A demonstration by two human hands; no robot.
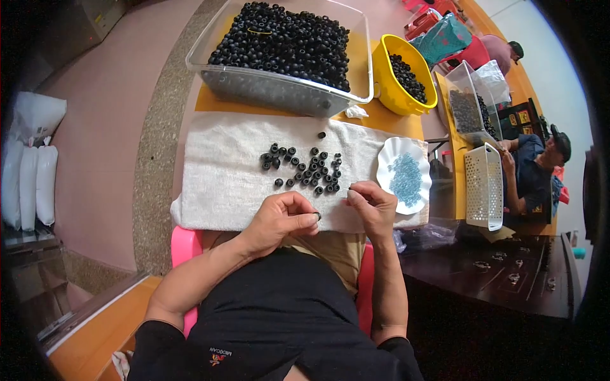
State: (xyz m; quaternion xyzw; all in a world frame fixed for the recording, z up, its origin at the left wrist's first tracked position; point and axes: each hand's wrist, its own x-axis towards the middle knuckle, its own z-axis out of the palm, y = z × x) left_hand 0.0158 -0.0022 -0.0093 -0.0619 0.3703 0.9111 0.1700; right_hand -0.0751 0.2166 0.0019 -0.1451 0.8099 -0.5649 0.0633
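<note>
My left hand (279, 220) pinches a small round black part (318, 216) between thumb and fingertips, just over the towel's near edge. A short way to the right, my right hand (375, 206) is closed, thumb against forefinger; a tiny dark thing shows at the fingertips, too small to name. Beyond both hands, several black ring-like parts (308, 170) with holes lie loose on a white towel (219, 171). Beside my right hand stands a white scalloped plate (384, 171) holding many tiny pale-blue pieces (405, 180).
A clear plastic tub (279, 79) full of black parts stands at the table's far side. Right of it is a yellow basket (387, 79) with more. Farther right are a white perforated basket (484, 187), another clear bin (467, 105) and a seated person (534, 165).
</note>
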